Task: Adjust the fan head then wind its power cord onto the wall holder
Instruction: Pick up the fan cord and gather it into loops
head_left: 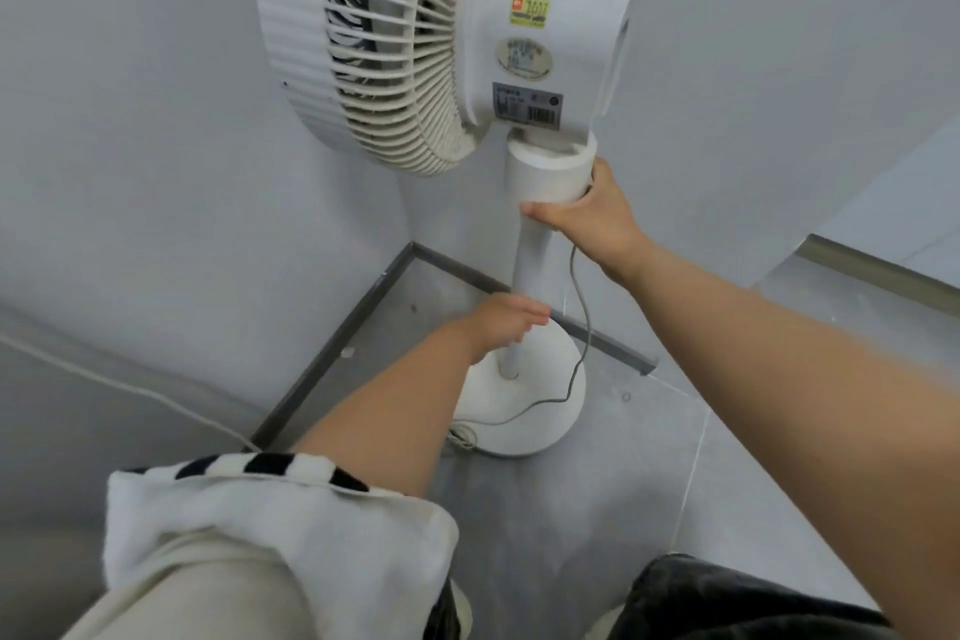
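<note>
A white standing fan stands in a room corner. Its head (519,31) with a ribbed grille faces left, with stickers on the motor housing. My right hand (592,213) grips the wide upper collar of the pole just under the head. My left hand (506,320) is lower down at the thin pole (524,276); the pole hides its fingertips, so I cannot tell whether it grips. A thin grey power cord (582,317) hangs from under my right hand, loops over the round base (535,411) and ends in a coil at the base's left edge.
Grey walls meet behind the fan, with a dark skirting strip (332,348) along the floor. Another white cable (130,387) runs along the left wall. A ledge or step edge (872,270) lies at the right. My legs fill the bottom of the view.
</note>
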`<state>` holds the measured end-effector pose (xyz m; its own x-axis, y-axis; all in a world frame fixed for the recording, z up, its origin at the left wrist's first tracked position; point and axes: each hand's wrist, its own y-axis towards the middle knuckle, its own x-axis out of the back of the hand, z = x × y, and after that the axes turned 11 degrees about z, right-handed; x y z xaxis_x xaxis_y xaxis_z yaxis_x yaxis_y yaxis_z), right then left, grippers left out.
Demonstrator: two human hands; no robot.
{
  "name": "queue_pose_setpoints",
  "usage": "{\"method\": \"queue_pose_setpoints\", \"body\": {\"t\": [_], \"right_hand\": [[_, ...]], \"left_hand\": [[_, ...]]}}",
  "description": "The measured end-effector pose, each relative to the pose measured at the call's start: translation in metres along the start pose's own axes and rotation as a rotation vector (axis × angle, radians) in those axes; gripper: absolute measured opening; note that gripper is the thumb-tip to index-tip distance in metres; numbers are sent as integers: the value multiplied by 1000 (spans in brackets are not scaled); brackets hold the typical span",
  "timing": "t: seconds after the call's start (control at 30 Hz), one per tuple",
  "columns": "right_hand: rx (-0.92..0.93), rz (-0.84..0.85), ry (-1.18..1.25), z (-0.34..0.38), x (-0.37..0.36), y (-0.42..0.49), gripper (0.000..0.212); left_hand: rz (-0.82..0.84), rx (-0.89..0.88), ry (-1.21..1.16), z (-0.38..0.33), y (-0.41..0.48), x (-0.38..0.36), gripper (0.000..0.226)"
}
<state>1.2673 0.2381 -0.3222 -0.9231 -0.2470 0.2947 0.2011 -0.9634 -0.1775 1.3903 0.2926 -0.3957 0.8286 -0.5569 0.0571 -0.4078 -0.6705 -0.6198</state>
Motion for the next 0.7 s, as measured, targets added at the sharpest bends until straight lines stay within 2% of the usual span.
{"method": "queue_pose_setpoints", "body": {"t": [0.13,0.43,0.53,0.63,0.7], "right_hand": [[-3,-26,25,-5,-2,1,78],[-9,7,29,-13,3,9,82],[-9,12,27,-14,5,8,82],[-10,18,31,-14,7,7,81],[-12,14,39,-15,7,5,80]], "left_hand": [[240,51,27,9,11,-19,56],[408,90,-19,26,10,-30,25],[316,99,141,32,9,-31,25],[131,73,159,37,8,-23,10],[54,78,149,40,7,-17,21]]}}
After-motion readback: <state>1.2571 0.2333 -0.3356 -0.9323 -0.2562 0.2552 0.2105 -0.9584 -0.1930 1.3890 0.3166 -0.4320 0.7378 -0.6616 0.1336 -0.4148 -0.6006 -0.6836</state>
